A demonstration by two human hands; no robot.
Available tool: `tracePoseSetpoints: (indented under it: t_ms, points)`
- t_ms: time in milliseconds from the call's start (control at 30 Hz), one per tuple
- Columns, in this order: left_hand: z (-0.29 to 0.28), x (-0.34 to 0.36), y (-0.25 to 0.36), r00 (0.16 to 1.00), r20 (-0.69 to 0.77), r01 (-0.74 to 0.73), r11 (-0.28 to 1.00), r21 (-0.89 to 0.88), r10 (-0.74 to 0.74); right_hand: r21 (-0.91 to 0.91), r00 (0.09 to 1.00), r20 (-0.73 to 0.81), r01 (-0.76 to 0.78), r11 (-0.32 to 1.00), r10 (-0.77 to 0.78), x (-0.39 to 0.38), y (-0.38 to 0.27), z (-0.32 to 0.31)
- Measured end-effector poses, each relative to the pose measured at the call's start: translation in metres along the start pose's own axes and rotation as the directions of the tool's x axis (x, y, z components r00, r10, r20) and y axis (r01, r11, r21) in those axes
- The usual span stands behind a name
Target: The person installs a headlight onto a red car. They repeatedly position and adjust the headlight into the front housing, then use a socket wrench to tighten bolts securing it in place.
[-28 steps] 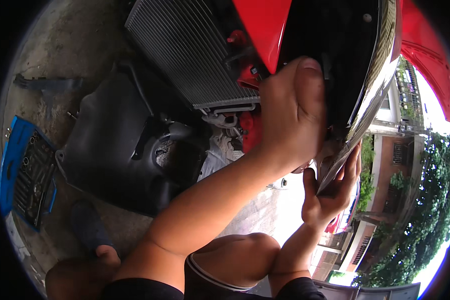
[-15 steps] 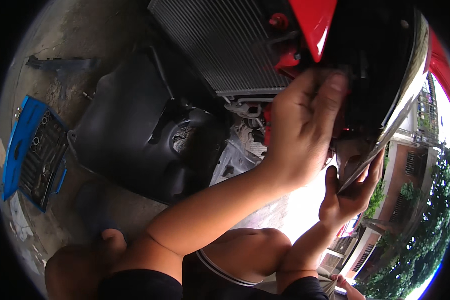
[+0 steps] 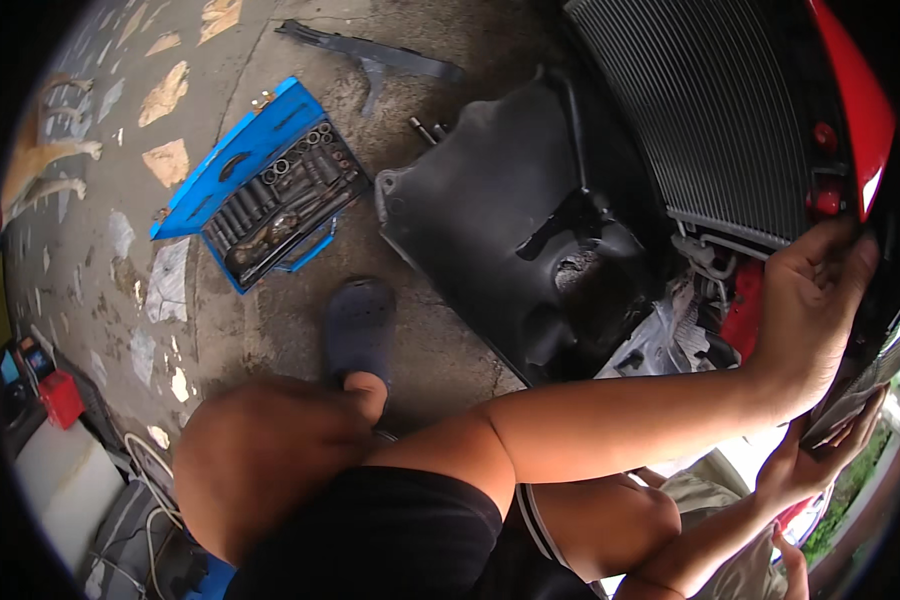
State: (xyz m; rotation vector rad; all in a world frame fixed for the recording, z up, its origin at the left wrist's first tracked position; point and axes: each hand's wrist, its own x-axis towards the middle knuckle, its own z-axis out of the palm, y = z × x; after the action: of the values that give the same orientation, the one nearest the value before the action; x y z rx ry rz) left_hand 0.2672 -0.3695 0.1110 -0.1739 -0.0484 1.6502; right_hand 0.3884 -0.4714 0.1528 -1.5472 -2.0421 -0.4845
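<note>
My left hand [image 3: 820, 310] reaches to the back of a car headlight, beside the red body panel [image 3: 855, 100]. Its fingers are curled and pressed together, and what lies between them is hidden. Below it, my right hand [image 3: 820, 455] holds the lower end of the headlight [image 3: 850, 395], thumb on one side and fingers along the lens. Most of the headlight is dark or cut off at the right rim. Left of my hands are the ribbed radiator [image 3: 715, 120] and a red bracket [image 3: 742, 310].
A black plastic splash shield [image 3: 480, 220] lies on the ground. Left of it stands an open blue socket-set case [image 3: 235, 155]; a dark plastic strip [image 3: 370, 52] lies beyond. My clog [image 3: 358, 325] is close by. A dog [image 3: 45, 165] lies far left. Another person's hand [image 3: 790, 565] shows lower right.
The view has swung left, so my hands and the headlight sit farther right, and more floor and the dog show. Both hands stay at the headlight.
</note>
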Motion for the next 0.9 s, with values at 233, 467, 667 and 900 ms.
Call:
tracePoseSetpoints:
  t_ms: [233,467,667,900]
  points:
    - [-0.028,-0.016,0.044,0.985,0.021,-0.166,0.892,0.421,0.173,-0.174,0.999,0.021,0.027,0.984,-0.024,0.005,-0.008,0.003]
    - [-0.132,0.096,0.355,0.987,0.104,-0.061,-0.313,0.948,0.123,-0.17,0.997,0.011,-0.07,0.983,0.073,0.005,-0.016,-0.001]
    - [-0.292,0.103,0.427,0.952,-0.094,-0.243,-0.906,0.348,-0.291,-0.165,1.0,0.017,-0.013,0.986,0.016,0.002,-0.01,-0.003]
    - [-0.25,0.092,0.457,0.769,-0.442,-0.577,-0.798,-0.172,-0.461,-0.149,0.998,0.054,-0.004,0.989,0.012,0.012,-0.018,-0.002]
